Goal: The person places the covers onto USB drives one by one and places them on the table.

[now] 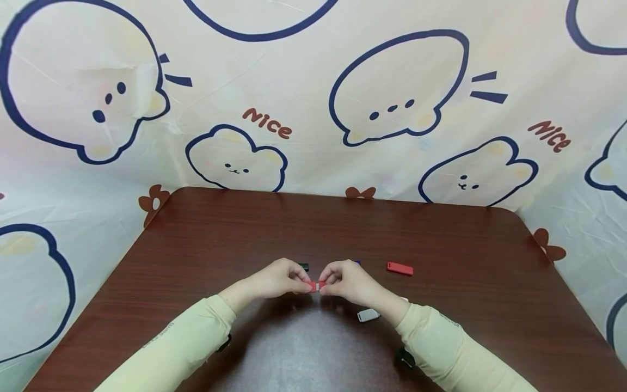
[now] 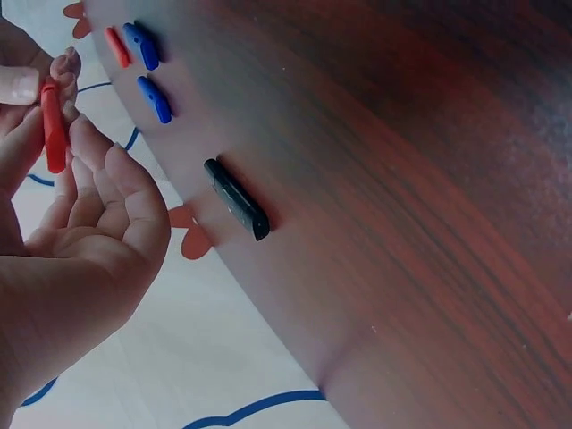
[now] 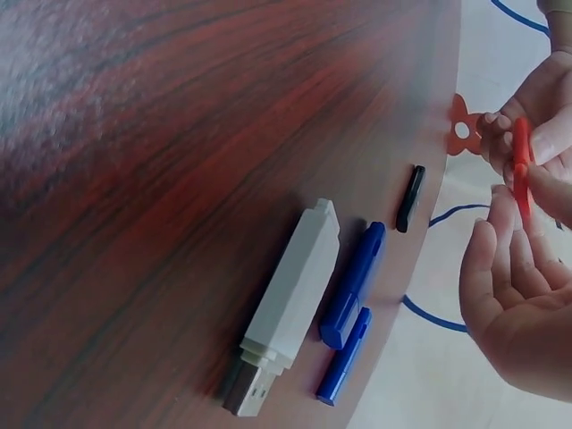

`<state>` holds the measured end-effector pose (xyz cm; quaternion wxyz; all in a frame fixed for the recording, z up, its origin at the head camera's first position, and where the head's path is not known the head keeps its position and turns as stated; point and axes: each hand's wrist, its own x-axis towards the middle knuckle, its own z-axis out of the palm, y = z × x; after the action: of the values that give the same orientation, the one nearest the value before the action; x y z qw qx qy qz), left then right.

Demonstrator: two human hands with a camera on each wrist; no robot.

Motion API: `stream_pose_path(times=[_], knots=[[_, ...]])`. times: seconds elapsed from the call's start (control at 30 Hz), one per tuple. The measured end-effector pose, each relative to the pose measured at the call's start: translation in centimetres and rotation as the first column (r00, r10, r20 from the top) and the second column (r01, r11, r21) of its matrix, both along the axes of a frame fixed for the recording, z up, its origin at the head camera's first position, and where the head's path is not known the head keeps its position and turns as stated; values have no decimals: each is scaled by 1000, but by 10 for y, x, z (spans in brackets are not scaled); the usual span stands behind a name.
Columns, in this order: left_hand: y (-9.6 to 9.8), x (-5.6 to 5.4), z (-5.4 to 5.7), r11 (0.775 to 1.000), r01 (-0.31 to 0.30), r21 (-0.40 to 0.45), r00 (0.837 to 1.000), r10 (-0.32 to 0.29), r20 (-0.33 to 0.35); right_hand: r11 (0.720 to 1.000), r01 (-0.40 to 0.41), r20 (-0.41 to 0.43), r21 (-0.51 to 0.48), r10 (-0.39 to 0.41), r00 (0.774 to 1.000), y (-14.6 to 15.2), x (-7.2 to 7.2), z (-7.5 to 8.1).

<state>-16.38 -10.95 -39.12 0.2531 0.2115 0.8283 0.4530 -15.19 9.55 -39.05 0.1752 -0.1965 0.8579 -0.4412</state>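
Both hands meet over the middle of the table, pinching a red USB stick (image 1: 313, 287) between thumbs and fingertips. My left hand (image 1: 280, 278) grips its left end, and my right hand (image 1: 349, 283) has the red part at the right. A short pale metal connector shows between the two red parts in the head view. In the left wrist view the red stick (image 2: 54, 138) points out past the thumb. From the right wrist the same red stick (image 3: 522, 165) looks like one narrow line. The fingers hide much of it.
On the table lie a black USB stick (image 2: 237, 198), a white USB stick (image 3: 290, 286) with its metal plug bare, and two blue pieces, one larger (image 3: 354, 286) and one smaller (image 3: 344, 357). Another red piece (image 1: 400, 268) lies to the right, beyond the right hand. Patterned cloth (image 1: 313, 109) surrounds the table.
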Motion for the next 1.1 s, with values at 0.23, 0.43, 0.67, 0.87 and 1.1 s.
stream_pose_path(times=[0.23, 0.43, 0.67, 0.87, 1.1], knots=[[1, 1, 1, 1000, 3, 22, 999, -2, -38, 999, 8, -113, 54, -1, 994, -3, 3, 2], [4, 5, -1, 999, 7, -41, 971, -17, -237, 997, 18, -166, 81, -4, 986, -3, 4, 0], [11, 15, 4, 980, -74, -186, 892, -19, -452, 994, 16, -215, 112, 9, 977, -3, 6, 0], [14, 19, 5, 958, -148, -245, 806, -27, -591, 993, 19, -240, 120, 10, 971, -2, 5, -1], [15, 20, 5, 953, -160, -258, 767, -45, -640, 993, 20, -245, 114, 8, 970, -2, 5, -2]])
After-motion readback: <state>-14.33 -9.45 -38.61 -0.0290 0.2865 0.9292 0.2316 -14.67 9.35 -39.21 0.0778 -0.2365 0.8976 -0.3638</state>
